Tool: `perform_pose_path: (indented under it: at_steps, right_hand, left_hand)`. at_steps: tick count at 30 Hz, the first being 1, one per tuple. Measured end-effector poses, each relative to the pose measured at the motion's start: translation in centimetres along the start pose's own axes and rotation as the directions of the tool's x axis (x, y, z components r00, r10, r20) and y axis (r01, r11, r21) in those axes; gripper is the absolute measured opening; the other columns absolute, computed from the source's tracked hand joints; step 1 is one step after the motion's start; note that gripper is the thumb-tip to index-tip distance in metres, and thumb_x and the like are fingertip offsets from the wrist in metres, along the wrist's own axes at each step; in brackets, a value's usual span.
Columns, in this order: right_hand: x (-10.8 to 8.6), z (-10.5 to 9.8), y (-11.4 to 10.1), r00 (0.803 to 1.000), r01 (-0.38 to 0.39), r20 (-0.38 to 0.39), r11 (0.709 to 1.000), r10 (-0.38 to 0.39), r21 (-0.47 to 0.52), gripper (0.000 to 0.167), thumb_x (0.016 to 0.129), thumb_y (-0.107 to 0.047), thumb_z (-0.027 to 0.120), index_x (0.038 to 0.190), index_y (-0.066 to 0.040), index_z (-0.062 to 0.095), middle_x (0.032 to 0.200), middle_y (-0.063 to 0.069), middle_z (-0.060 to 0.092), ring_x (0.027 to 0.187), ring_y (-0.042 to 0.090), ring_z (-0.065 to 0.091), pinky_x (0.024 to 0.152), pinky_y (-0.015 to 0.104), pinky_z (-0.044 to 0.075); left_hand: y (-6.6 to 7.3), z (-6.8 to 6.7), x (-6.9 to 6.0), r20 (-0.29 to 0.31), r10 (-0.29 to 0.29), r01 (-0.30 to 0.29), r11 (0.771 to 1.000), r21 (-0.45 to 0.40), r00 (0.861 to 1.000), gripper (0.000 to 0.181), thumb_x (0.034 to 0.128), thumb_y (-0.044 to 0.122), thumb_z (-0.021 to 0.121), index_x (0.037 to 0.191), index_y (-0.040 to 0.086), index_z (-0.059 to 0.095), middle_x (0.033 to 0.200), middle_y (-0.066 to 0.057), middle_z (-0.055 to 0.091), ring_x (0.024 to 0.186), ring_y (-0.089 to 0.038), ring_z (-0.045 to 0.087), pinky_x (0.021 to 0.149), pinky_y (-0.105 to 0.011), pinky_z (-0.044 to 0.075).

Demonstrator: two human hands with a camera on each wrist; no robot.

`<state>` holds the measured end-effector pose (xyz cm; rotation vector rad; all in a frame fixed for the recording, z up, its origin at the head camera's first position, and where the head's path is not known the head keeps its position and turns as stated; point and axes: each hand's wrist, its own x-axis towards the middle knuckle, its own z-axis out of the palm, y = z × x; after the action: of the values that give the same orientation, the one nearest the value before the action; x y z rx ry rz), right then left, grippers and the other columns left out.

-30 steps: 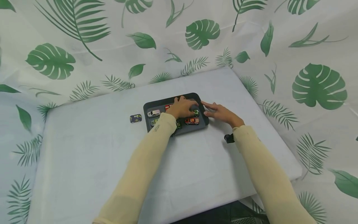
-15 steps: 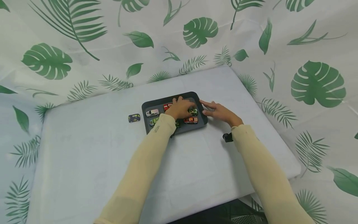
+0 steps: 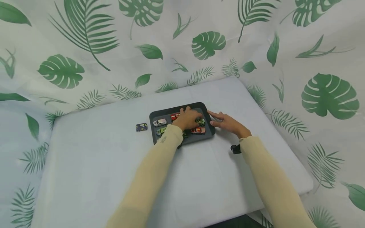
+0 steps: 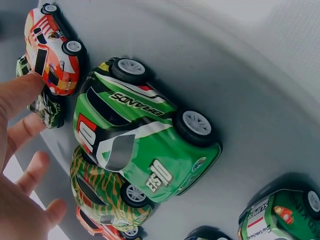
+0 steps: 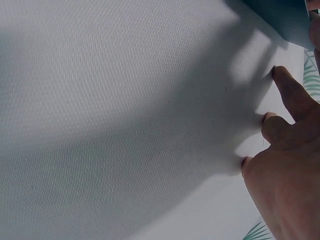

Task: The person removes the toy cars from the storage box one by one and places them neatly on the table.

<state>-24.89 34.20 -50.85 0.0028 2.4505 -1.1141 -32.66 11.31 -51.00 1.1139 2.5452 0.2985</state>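
Observation:
My left hand (image 3: 187, 119) reaches over the dark grey tray (image 3: 171, 110). Its thumb and forefinger pinch a black-and-green toy car (image 4: 51, 111) at the tray's right side, while the other fingers spread apart. Beside that car are an orange-and-white car (image 4: 55, 52) and a green car marked 10 (image 4: 150, 140). A tiger-striped green car (image 4: 102, 195) lies under the left palm. My right hand (image 3: 228, 123) touches the tray's right edge with extended fingers; in the right wrist view, several fingertips rest on the white cloth.
Also in the tray are a white car (image 3: 160, 122), a red car (image 3: 175, 117) and a light green car (image 3: 161, 131). A dark blue car (image 3: 141, 127) stands on the cloth (image 3: 94, 158) left of the tray. Leaf-printed curtains (image 3: 171, 66) surround the table.
The head view has tilted up slightly, so everything sits lower in it. Both hands and the cars keep nearly the same places relative to the tray.

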Motion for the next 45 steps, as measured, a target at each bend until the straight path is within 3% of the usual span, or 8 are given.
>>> perform_pose_path:
  at_steps: [7,15,18,28,37,45]
  right_hand:
    - [-0.6,0.2,0.9,1.000,0.012,-0.012,1.000,-0.013,-0.021,0.070,0.110,-0.041,0.060,0.171,-0.022,0.030,0.173,0.032,0.007,0.159,0.051,-0.004,0.119,0.078,0.006]
    - [0.7,0.3,0.4,0.998,0.059,-0.033,0.998,-0.059,-0.002,0.068,0.110,-0.037,0.061,0.170,-0.019,0.033,0.172,0.031,0.014,0.159,0.053,-0.005,0.118,0.078,0.004]
    - [0.7,0.6,0.7,0.997,0.064,-0.037,0.998,-0.064,0.008,0.068,0.110,-0.036,0.061,0.169,-0.018,0.034,0.172,0.030,0.017,0.158,0.054,-0.005,0.118,0.078,0.003]
    - [0.4,0.2,0.3,0.993,0.098,-0.056,0.995,-0.100,-0.023,0.068,0.109,-0.035,0.063,0.168,-0.014,0.036,0.170,0.027,0.025,0.157,0.059,-0.001,0.118,0.079,0.007]
    - [0.8,-0.2,0.1,0.991,0.114,-0.066,0.991,-0.118,-0.064,0.069,0.108,-0.035,0.064,0.167,-0.012,0.037,0.168,0.025,0.031,0.154,0.062,0.005,0.117,0.079,0.010]
    - [1.1,-0.1,0.5,0.993,0.099,-0.052,0.994,-0.102,-0.041,0.069,0.108,-0.034,0.064,0.168,-0.013,0.036,0.169,0.025,0.028,0.155,0.061,0.002,0.118,0.078,0.007]
  left_hand:
    - [0.9,0.6,-0.1,-0.030,0.001,0.000,1.000,0.018,1.000,0.038,0.1031,0.032,0.076,0.140,0.026,0.071,0.145,0.004,0.066,0.142,-0.032,0.042,0.118,-0.061,0.025]
    - [0.4,-0.3,-0.5,-0.060,-0.019,0.024,0.996,0.086,0.998,0.034,0.1041,0.036,0.074,0.135,0.023,0.073,0.136,0.004,0.071,0.140,-0.029,0.045,0.117,-0.059,0.029]
    - [0.6,-0.1,-0.6,-0.062,-0.025,0.031,0.995,0.097,0.998,0.033,0.1039,0.037,0.074,0.134,0.023,0.074,0.135,0.005,0.071,0.139,-0.029,0.045,0.117,-0.058,0.030]
    - [0.3,0.4,-0.1,-0.107,-0.020,0.026,0.998,0.059,0.994,0.030,0.1027,0.036,0.076,0.130,0.025,0.076,0.130,0.007,0.073,0.136,-0.027,0.047,0.115,-0.058,0.031]
    - [-0.5,-2.0,-1.2,-0.183,0.000,-0.002,1.000,-0.012,0.983,0.031,0.1042,0.035,0.073,0.134,0.024,0.075,0.136,0.008,0.070,0.139,-0.027,0.045,0.118,-0.058,0.026]
    - [-2.9,-4.5,-4.0,-0.238,0.001,-0.008,1.000,-0.030,0.971,0.034,0.1053,0.033,0.072,0.137,0.021,0.073,0.141,0.004,0.068,0.143,-0.031,0.043,0.121,-0.062,0.021]
